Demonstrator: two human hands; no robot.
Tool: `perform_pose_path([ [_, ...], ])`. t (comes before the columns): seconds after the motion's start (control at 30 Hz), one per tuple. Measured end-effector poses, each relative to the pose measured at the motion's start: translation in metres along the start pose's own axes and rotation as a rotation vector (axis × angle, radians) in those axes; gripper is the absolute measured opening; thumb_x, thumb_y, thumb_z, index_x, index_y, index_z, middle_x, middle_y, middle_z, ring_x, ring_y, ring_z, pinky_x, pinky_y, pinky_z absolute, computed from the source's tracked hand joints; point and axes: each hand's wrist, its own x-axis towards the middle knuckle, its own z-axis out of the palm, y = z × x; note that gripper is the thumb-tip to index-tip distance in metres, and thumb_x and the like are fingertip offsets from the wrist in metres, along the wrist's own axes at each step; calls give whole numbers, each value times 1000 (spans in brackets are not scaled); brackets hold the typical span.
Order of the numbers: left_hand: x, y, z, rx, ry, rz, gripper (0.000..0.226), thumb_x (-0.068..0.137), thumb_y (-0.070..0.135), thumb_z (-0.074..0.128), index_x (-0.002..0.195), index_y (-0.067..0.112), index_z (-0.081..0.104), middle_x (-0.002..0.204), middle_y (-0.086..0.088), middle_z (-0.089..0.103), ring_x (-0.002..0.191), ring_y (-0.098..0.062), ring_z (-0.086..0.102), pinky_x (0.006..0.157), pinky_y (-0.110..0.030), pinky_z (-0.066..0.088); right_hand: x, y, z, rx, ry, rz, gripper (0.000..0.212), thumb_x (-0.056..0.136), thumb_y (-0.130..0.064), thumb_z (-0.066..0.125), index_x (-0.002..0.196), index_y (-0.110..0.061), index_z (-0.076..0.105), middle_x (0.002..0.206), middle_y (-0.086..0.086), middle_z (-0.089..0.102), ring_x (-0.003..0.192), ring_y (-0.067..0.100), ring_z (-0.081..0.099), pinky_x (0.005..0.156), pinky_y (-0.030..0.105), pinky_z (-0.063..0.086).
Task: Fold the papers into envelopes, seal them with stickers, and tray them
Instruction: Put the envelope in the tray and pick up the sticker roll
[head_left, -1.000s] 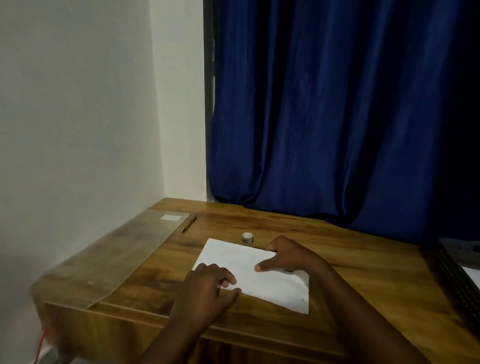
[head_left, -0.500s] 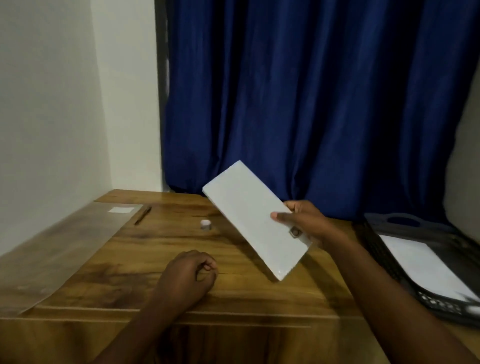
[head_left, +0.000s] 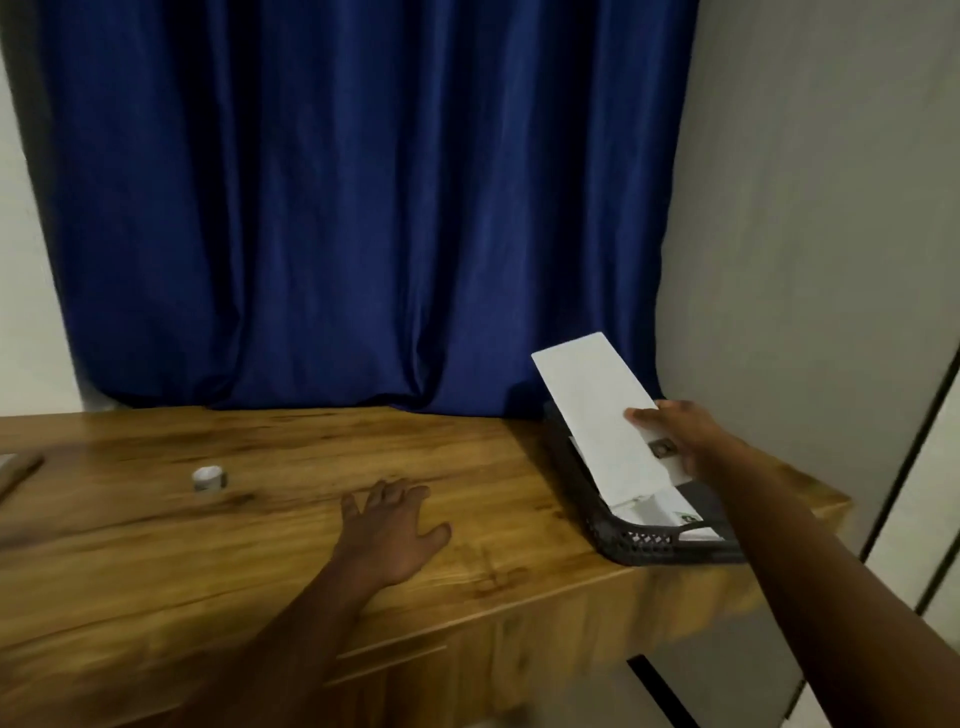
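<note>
My right hand (head_left: 685, 436) grips a white folded envelope (head_left: 597, 410) by its lower end, where a small dark sticker (head_left: 661, 447) shows. The envelope stands tilted, its lower edge dipping into the black mesh tray (head_left: 654, 545) at the table's right end. Other white envelopes (head_left: 670, 512) lie in the tray. My left hand (head_left: 389, 530) rests flat on the wooden table (head_left: 156, 545), fingers spread, holding nothing. A small white sticker roll (head_left: 209, 478) sits on the table to the left.
A dark blue curtain (head_left: 337, 208) hangs behind the table. A grey wall or cabinet panel (head_left: 805, 208) stands right of the tray. The table's right edge lies just past the tray. A strip of something flat (head_left: 15, 470) shows at the far left edge.
My right hand lifted the envelope off the table and carried it right, over the tray. The left hand opened from a fist to flat. The view swung right.
</note>
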Motion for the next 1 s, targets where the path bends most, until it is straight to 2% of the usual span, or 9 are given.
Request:
perform_pose_path([
  [0.1,0,-6,8,5,44,2,79,92,78,30,160,37,27,172,4,17,159,-21,10,125,-58,3,12,19,-19,-69,74,98,27,83,-27,83,99,-9,70,99,23,76,94,43,72,93,56,57],
  [0.27,-5,-1,18,3,79,15,73,95,74,34,158,37,31,171,4,21,158,-19,15,126,-55,8,20,30,-26,-275,155,115,25,84,-20,84,86,-15,60,76,14,65,66,30,63,58,32,50],
  [0.4,-7,0,17,2,83,7,73,95,73,35,158,36,33,171,4,23,158,-20,16,126,-54,9,22,35,-22,-392,130,143,38,89,-11,79,121,-6,60,94,19,65,64,27,59,54,31,48],
  [0.5,-7,0,18,-8,84,5,73,95,74,35,157,36,33,170,5,23,158,-19,16,127,-54,8,24,40,-16,-494,110,209,55,97,-11,70,145,2,46,134,27,59,83,31,62,72,41,56],
  [0.57,-6,0,18,-7,82,0,73,94,74,35,157,37,33,171,5,23,158,-19,16,127,-54,7,24,44,-13,-571,125,239,50,101,-12,65,144,6,45,137,28,56,100,36,63,89,44,53],
  [0.67,-5,-1,19,-10,79,5,74,94,75,34,157,37,32,170,5,23,158,-19,16,127,-55,7,25,48,-12,-664,143,266,49,99,-12,66,141,6,47,131,26,56,105,36,62,78,36,52],
  [0.77,-5,-2,20,-5,79,6,74,93,76,33,157,38,33,170,5,24,158,-19,16,127,-55,7,26,50,-13,-730,119,267,59,99,-13,67,149,1,38,145,24,48,97,33,60,64,24,54],
  [0.87,-6,1,18,-1,80,3,72,94,74,34,157,38,33,170,6,24,158,-18,16,126,-55,7,27,49,-15,-851,122,224,62,104,-25,59,154,-2,31,155,20,40,135,33,49,98,31,47],
  [1.0,-7,2,16,-3,80,6,72,95,74,35,157,37,33,170,5,25,158,-18,17,126,-55,8,32,52,-17,-870,111,226,62,102,-27,62,151,0,36,152,21,44,136,33,49,111,37,43],
])
